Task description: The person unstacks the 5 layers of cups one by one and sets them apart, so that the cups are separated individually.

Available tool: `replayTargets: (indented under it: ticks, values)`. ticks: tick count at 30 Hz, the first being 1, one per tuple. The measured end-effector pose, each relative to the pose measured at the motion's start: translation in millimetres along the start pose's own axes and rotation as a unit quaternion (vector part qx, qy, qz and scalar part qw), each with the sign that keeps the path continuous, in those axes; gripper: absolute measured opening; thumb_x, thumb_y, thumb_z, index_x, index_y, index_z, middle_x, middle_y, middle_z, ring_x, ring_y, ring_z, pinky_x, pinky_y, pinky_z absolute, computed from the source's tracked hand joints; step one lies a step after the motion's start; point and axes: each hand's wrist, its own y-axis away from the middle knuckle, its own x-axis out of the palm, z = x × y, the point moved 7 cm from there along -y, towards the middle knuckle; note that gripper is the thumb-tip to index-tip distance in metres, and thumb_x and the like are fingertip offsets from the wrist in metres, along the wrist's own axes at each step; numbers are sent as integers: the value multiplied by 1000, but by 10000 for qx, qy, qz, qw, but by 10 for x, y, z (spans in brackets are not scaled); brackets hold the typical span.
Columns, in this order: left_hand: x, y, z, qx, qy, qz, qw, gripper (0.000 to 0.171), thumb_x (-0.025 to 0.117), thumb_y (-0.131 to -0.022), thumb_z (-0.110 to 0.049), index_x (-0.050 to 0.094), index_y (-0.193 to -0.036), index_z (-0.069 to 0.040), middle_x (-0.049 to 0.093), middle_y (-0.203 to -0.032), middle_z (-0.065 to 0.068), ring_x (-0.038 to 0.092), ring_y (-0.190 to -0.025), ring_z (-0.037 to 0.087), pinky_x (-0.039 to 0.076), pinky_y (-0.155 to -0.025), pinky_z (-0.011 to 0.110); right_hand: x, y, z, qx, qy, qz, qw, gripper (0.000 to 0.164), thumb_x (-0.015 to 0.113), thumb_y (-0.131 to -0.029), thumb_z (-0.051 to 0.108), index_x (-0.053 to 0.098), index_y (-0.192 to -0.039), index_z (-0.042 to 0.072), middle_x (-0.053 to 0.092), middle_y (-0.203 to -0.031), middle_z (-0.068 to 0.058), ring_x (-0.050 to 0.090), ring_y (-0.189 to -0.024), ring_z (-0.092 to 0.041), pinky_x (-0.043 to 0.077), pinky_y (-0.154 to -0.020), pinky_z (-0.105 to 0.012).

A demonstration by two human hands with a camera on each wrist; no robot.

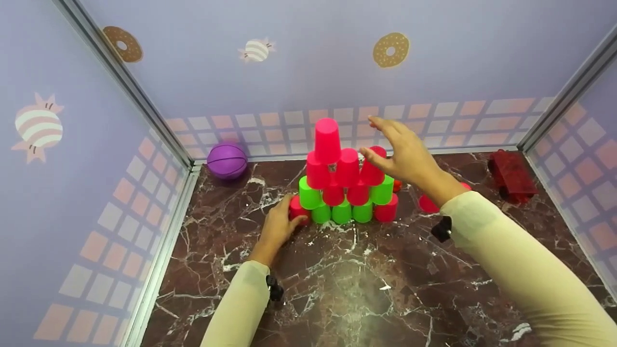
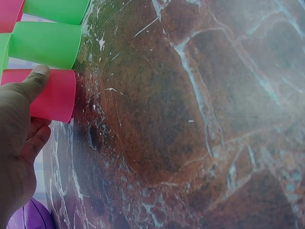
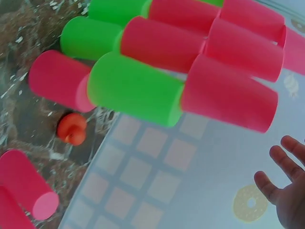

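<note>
Upside-down pink and green cups stand stacked as a pyramid, with a single pink cup (image 1: 328,140) on top. My left hand (image 1: 275,229) grips the pink cup (image 2: 59,98) at the bottom-left corner, thumb on its near side and fingers behind. Beside that cup is a green one (image 1: 321,212) in the same row. My right hand (image 1: 407,152) is raised at the pyramid's right side, fingers spread and holding nothing. Closest to it is the right-hand pink cup (image 3: 228,95) of the third row, which stands over a green cup (image 3: 136,88). The right wrist view shows a gap between fingertips and cup.
Loose pink cups (image 3: 28,183) lie on the marbled surface (image 1: 347,289) right of the pyramid, near a small orange object (image 3: 71,129). A purple ball (image 1: 227,162) sits in the back left corner, a red toy (image 1: 513,177) at the back right. Patterned walls (image 1: 313,72) enclose three sides.
</note>
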Motion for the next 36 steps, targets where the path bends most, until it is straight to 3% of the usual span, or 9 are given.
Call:
replayTargets:
  ticks: [13, 20, 26, 36]
  values:
    - [-10, -10, -16, 181, -93, -85, 9998, 62, 91, -90, -29, 60, -138, -6, 78, -120, 23, 78, -109, 44, 63, -93, 61, 174, -223, 376, -356, -310, 47, 9989, 80, 79, -103, 43, 45, -167, 9, 64, -155, -16, 61, -144, -39, 46, -125, -62]
    - [-1, -9, 12, 84, -91, -50, 9999, 61, 90, -90, -30, 60, -137, -6, 79, -119, 21, 78, -109, 43, 63, -94, 60, 256, -277, 451, -218, -404, 255, 9986, 84, 79, -102, 47, 41, -170, 15, 62, -160, -15, 59, -147, -38, 41, -127, -65]
    - [-16, -12, -6, 7, -18, -23, 10000, 62, 90, -90, -30, 61, -139, -7, 79, -121, 21, 78, -112, 43, 62, -96, 60, 276, -313, 506, -240, -377, 280, 9986, 85, 77, -104, 47, 39, -171, 12, 63, -158, -16, 62, -144, -39, 46, -125, -62]
    - [9, -13, 19, -55, -41, 82, 9999, 64, 91, -90, -31, 60, -141, -8, 78, -124, 21, 77, -114, 43, 63, -98, 59, 344, -391, 586, -124, -372, 397, 9984, 85, 72, -106, 50, 35, -173, 14, 56, -166, -14, 59, -149, -37, 43, -129, -61]
